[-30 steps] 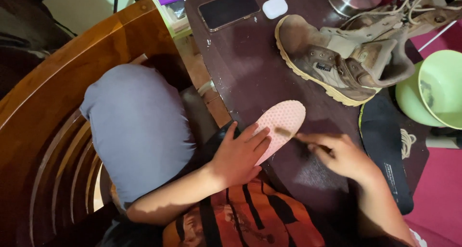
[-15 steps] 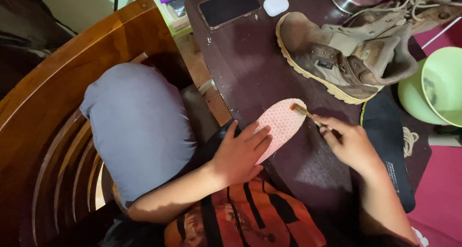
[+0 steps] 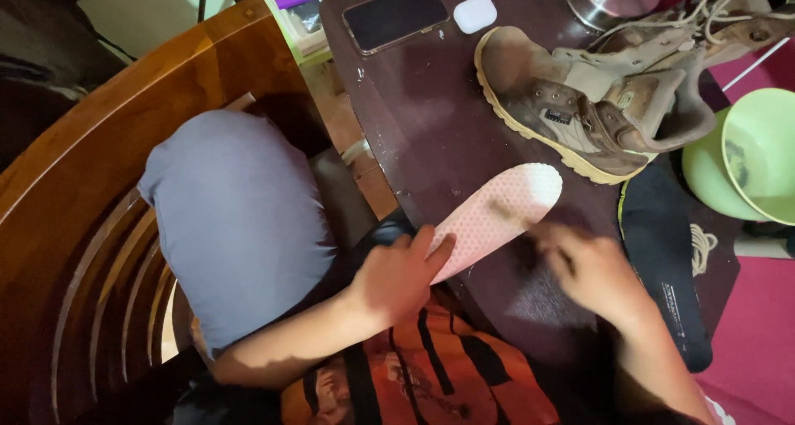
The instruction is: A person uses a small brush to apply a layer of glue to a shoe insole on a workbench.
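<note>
so the pink insole [image 3: 497,218] lies flat on the dark table [image 3: 431,119], just below the worn boot [image 3: 580,110]; left hand [image 3: 397,276] pins its near end, fingers spread flat on top; right hand [image 3: 588,272] sits right beside the insole, blurred, fingers curled, can't tell if it's holding anything; phone [image 3: 396,15] well above the boot's toe.

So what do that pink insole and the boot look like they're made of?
Pink insole: probably foam, matte, with a dotted honeycomb texture. Boot: looks like worn brown suede or leather, dull and scuffed, with a paler rubbery sole.
</note>
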